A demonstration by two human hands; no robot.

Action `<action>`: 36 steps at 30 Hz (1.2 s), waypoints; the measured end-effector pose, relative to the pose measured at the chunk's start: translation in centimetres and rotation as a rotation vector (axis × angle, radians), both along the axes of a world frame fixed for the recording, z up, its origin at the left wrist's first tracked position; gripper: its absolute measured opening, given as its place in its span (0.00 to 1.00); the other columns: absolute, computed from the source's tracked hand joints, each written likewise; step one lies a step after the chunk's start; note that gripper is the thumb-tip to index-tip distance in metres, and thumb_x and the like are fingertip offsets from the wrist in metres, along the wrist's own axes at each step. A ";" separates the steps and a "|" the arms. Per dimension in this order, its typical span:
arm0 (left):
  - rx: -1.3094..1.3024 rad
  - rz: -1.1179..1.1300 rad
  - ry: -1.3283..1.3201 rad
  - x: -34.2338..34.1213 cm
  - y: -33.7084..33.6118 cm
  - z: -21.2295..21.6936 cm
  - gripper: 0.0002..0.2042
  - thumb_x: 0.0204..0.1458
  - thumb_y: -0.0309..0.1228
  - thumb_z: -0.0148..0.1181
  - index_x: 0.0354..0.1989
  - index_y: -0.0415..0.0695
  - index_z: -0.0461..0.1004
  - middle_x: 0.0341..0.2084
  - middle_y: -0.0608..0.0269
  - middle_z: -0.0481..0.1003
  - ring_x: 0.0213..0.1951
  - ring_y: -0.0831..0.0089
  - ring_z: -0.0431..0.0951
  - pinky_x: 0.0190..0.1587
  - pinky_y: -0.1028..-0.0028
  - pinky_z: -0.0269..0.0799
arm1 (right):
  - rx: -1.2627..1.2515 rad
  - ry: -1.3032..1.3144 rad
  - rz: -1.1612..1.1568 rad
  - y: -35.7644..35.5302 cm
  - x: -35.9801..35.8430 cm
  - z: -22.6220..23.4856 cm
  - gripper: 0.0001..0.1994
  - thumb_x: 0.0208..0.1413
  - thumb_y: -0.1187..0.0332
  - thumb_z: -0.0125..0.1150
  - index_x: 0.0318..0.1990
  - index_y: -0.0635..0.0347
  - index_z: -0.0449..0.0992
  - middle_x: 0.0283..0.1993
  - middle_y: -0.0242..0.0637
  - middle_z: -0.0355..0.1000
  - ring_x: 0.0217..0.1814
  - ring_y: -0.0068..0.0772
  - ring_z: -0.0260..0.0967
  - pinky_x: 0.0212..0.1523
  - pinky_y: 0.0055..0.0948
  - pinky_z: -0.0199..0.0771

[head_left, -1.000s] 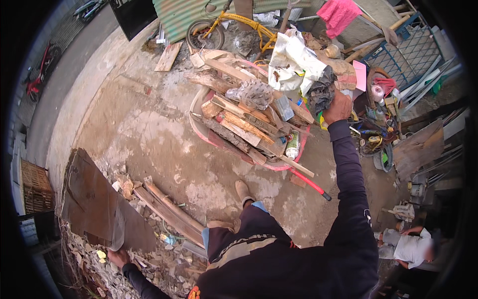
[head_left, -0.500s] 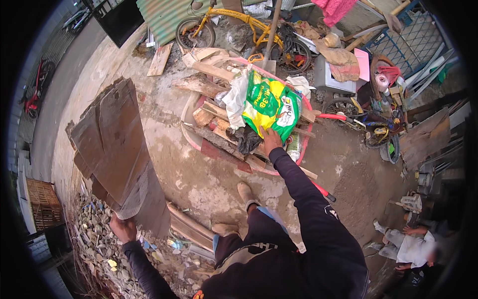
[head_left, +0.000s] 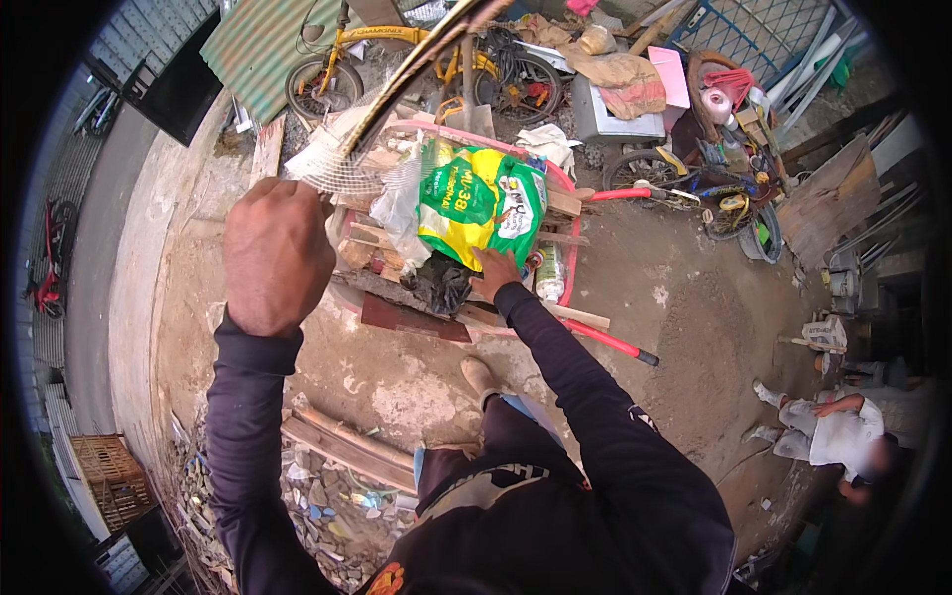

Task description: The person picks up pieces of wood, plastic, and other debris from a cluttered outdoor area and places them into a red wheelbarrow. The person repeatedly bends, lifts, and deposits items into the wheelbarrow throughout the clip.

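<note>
My left hand [head_left: 279, 253] is raised over the ground left of the wheelbarrow, its fingers closed on a stack of worn brown sheets [head_left: 421, 67]. The sheets are seen nearly edge-on, slanting up and away to the right, with wire mesh [head_left: 342, 164] fanning out beside my fist. My right hand [head_left: 495, 274] rests on the near edge of a green and yellow plastic sack [head_left: 466, 203], index finger stretched out. The sack lies on scrap wood in a red-rimmed wheelbarrow [head_left: 568, 288]. A crumpled black plastic bag [head_left: 439, 285] sits left of that hand.
Behind the wheelbarrow stands a yellow bicycle [head_left: 382, 36]. Bike parts and junk [head_left: 734, 183] are piled at the right. Planks [head_left: 342, 451] and rubble [head_left: 332, 526] lie near my feet. A person in a white shirt [head_left: 843, 431] is at the far right.
My left hand has lifted the brown sheets up and forward from low at the left, turning them nearly edge-on. My right hand stays on the sack. The whole view has shifted slightly.
</note>
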State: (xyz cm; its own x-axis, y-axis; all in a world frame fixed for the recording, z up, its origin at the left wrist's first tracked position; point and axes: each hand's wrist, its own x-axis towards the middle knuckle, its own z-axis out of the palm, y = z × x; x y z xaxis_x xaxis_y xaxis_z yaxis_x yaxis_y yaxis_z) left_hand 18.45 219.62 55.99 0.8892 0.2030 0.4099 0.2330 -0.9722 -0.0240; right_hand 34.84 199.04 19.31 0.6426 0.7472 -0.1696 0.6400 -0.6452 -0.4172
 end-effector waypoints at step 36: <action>-1.578 1.046 -0.928 4.6 4.3 -45.7 0.36 0.32 0.22 0.73 0.54 0.30 0.62 0.46 0.47 0.71 0.48 0.62 0.71 0.51 0.69 0.66 | 0.059 -0.098 -0.291 -2.5 16.6 -5.2 0.25 0.36 0.60 0.73 0.45 0.51 0.72 0.44 0.37 0.71 0.54 0.43 0.63 0.55 0.45 0.54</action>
State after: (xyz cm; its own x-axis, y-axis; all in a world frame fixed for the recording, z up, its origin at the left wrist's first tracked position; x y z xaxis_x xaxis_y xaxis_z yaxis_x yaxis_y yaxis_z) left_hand 23.06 223.93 10.28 -0.0725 0.9055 -0.4180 0.0308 0.4210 0.9066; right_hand 51.45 196.57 14.11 0.8423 0.5359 -0.0576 0.4710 -0.7838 -0.4047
